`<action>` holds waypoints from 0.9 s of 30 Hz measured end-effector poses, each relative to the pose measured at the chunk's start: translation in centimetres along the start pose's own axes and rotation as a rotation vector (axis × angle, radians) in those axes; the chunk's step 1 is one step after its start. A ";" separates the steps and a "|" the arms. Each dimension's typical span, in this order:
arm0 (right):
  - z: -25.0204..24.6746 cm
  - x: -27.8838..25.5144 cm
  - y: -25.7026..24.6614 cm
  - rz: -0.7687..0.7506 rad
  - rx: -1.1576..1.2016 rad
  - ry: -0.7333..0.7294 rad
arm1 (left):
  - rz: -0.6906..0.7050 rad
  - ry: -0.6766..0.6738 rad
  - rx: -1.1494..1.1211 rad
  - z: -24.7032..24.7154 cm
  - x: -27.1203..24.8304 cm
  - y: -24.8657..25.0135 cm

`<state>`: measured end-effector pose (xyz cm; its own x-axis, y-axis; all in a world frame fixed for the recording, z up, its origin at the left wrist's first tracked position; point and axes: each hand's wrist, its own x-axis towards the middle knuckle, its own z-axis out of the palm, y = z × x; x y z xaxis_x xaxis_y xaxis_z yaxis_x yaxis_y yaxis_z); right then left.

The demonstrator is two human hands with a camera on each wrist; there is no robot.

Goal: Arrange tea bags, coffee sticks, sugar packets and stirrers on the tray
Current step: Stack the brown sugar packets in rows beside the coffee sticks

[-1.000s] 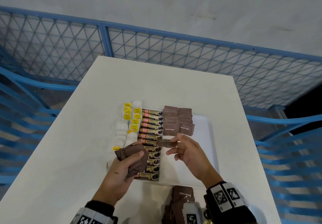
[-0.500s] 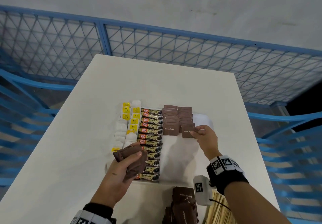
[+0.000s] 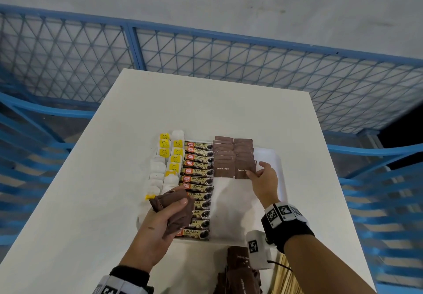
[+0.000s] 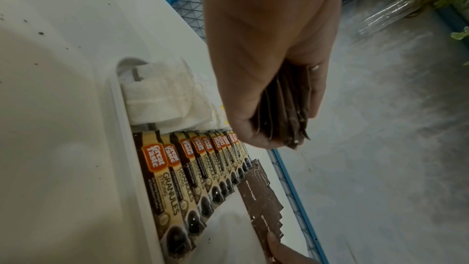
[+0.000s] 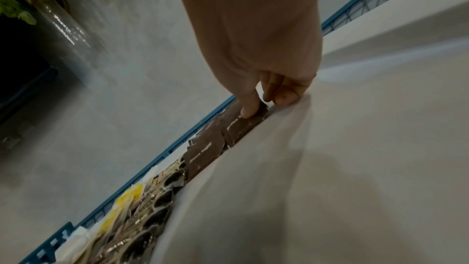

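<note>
A white tray (image 3: 281, 163) on the table holds tea bags (image 3: 158, 170) at the left, coffee sticks (image 3: 198, 172) in the middle and two rows of brown sugar packets (image 3: 225, 154) at the right. My right hand (image 3: 257, 172) pinches the nearest packet (image 3: 242, 170) of the right row by its right edge, thumb on top; in the right wrist view a fingertip (image 5: 247, 111) presses on that packet (image 5: 238, 127). My left hand (image 3: 176, 209) grips a stack of brown sugar packets (image 3: 180, 218) above the coffee sticks' near end. The left wrist view shows this stack (image 4: 286, 111) fanned inside curled fingers.
A loose pile of brown sugar packets (image 3: 240, 268) and a bundle of wooden stirrers (image 3: 283, 277) lie on the white table (image 3: 91, 202) at its near edge. The tray's near-right floor (image 3: 233, 202) is bare. A blue mesh fence (image 3: 206, 49) surrounds the table.
My right hand carried one sugar packet from beside the left hand to the near end of the right row and lowered it there. The left hand stayed put with its stack.
</note>
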<state>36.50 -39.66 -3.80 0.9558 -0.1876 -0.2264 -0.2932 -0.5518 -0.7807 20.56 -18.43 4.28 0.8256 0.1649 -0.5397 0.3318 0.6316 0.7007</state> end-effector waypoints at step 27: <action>-1.6 -12.7 -9.1 -0.152 0.303 -0.680 | -0.012 -0.083 -0.072 1.4 -1.0 0.6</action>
<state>27.02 -33.55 7.08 0.8168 0.4692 -0.3355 -0.2319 -0.2654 -0.9358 20.59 -19.28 5.93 0.8578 0.0956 -0.5050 0.3106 0.6865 0.6575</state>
